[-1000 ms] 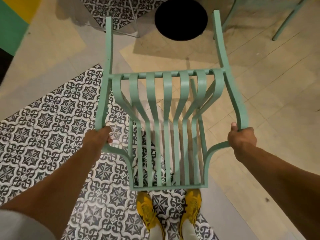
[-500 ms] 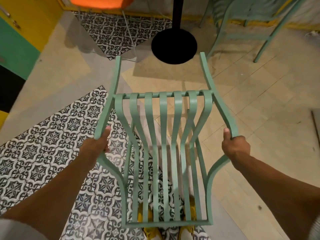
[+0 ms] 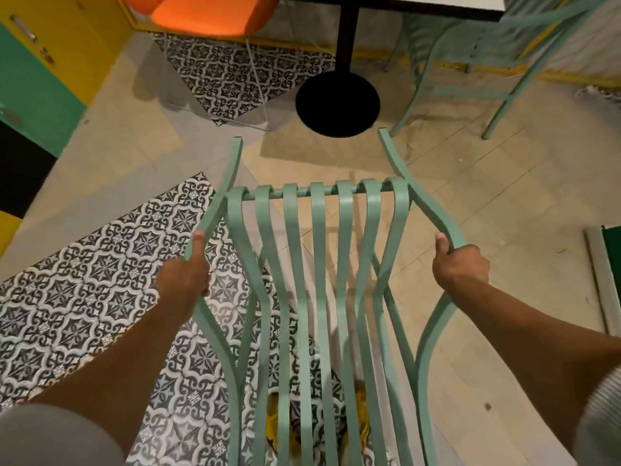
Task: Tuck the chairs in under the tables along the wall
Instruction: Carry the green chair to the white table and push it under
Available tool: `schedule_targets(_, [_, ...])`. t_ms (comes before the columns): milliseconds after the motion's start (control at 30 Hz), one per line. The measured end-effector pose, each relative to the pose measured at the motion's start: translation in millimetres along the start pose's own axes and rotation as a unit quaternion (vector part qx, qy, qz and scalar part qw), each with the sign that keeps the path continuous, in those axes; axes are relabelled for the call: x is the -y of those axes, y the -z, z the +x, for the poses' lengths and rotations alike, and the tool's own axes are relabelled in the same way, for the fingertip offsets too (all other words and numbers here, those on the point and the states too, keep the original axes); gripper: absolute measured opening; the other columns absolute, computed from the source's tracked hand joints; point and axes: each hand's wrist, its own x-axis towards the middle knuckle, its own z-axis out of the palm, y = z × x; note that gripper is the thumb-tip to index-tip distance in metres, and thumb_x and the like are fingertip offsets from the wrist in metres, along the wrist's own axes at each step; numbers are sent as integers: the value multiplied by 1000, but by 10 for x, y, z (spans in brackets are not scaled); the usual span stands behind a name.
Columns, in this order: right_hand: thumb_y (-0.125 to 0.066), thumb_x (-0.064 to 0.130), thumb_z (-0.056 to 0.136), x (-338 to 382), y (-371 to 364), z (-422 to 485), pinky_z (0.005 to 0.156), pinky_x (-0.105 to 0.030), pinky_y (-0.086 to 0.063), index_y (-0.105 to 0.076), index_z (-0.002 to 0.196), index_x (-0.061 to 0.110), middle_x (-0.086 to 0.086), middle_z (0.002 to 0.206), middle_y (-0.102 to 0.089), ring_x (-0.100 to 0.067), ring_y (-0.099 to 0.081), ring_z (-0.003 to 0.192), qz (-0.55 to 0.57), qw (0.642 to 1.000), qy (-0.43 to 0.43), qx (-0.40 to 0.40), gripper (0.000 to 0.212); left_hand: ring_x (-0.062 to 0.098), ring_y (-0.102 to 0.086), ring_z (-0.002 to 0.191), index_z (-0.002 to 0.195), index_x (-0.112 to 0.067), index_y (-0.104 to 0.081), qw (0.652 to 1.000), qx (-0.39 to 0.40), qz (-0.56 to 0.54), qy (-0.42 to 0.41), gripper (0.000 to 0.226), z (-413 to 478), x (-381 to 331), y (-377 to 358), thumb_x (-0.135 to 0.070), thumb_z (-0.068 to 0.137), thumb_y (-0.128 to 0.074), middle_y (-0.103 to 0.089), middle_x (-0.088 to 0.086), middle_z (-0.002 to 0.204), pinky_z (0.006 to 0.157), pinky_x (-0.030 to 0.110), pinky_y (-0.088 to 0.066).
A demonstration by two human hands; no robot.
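Observation:
A mint-green slatted metal chair [image 3: 317,264] is held in front of me, its front legs pointing toward the table. My left hand [image 3: 186,275] grips the chair's left side rail. My right hand [image 3: 460,264] grips the right side rail. Ahead stands a table with a white-edged top [image 3: 437,3] on a black post and a round black base [image 3: 337,104]. The chair's front legs end just short of that base. My yellow shoes show through the slats at the bottom.
An orange chair [image 3: 208,11] stands at the table's far left. A second mint-green chair [image 3: 470,62] sits at the table's right. Yellow and green cabinets [image 3: 40,72] line the left side. Patterned tiles [image 3: 84,280] cover the floor to my left.
The view has tilted up and I have moved forward with the chair; the table base, post and tabletop have come into view. Both hands keep the same grip on the rails.

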Motion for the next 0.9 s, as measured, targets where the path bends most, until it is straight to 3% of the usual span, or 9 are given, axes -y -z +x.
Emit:
schedule_targets(133, [-45,64,107,88,24,85,67,-42,-49,-55,110,5,-14,87,-57,-30,-57,70,-13,1000,17,-23,60,31,-68,68,104,8,-70,1000,-15,17,-6,97,103,-172,50,-86,92,-47,-73,20,89,65,41,-62])
schedule_targets(233, [-48,62,107,120,-24,135,56,-33,-40,-56,102,5,-10,75,-50,-23,-46,57,-12,999,22,-33,58,37,-74,74,108,10,-69,1000,-10,28,-1,102,249,-289,74,-88,90,-49,-75,24,91,73,46,-65])
schedule_targets(333, [-49,60,107,178,-55,179,47,-28,-29,-59,101,5,-6,70,-49,-21,-46,56,-4,999,33,-38,57,25,-61,47,95,6,-71,999,-23,28,13,95,389,-380,49,-88,88,-53,-68,14,66,55,36,-60])
schedule_targets(400, [-49,61,107,252,-32,209,47,-27,-29,-58,103,6,-6,72,-49,-20,-47,58,1,999,40,-36,56,21,-58,41,84,1,-70,999,-23,38,24,92,470,-449,34,-89,86,-53,-65,10,58,53,32,-57])
schedule_targets(467, [-50,63,106,339,16,258,49,-28,-32,-56,105,8,-4,74,-49,-19,-47,60,25,998,51,-35,55,21,-59,40,80,0,-69,999,-20,32,28,89,570,-525,16,-88,86,-55,-65,9,56,61,38,-63])
schedule_targets(600, [-56,65,103,159,42,191,66,-35,-47,-60,111,13,-2,82,-59,-17,-56,67,130,989,74,-10,52,22,-62,43,80,-2,-67,999,-26,18,23,85,728,-653,-24,-86,86,-58,-67,9,59,66,43,-67])
schedule_targets(700, [-61,64,100,-190,-185,-43,63,-26,-49,-65,108,13,-3,84,-66,-19,-64,69,198,980,20,5,52,20,-58,33,77,-2,-68,999,-32,30,24,85,793,-699,-28,-86,85,-57,-65,7,50,58,37,-64])
schedule_targets(833, [-71,49,100,-225,-448,-55,79,-31,-53,-67,116,7,-8,89,-65,-31,-64,78,257,962,-95,-13,45,24,-59,42,84,-1,-68,999,-33,15,22,80,792,-764,-49,-81,86,-60,-68,11,64,65,44,-65])
schedule_targets(900, [-71,38,98,-129,-455,69,79,-29,-52,-69,124,1,-10,96,-63,-32,-61,78,254,960,-118,-19,45,23,-60,42,87,-2,-69,999,-43,8,14,78,780,-809,-37,-79,85,-62,-69,10,67,65,42,-66])
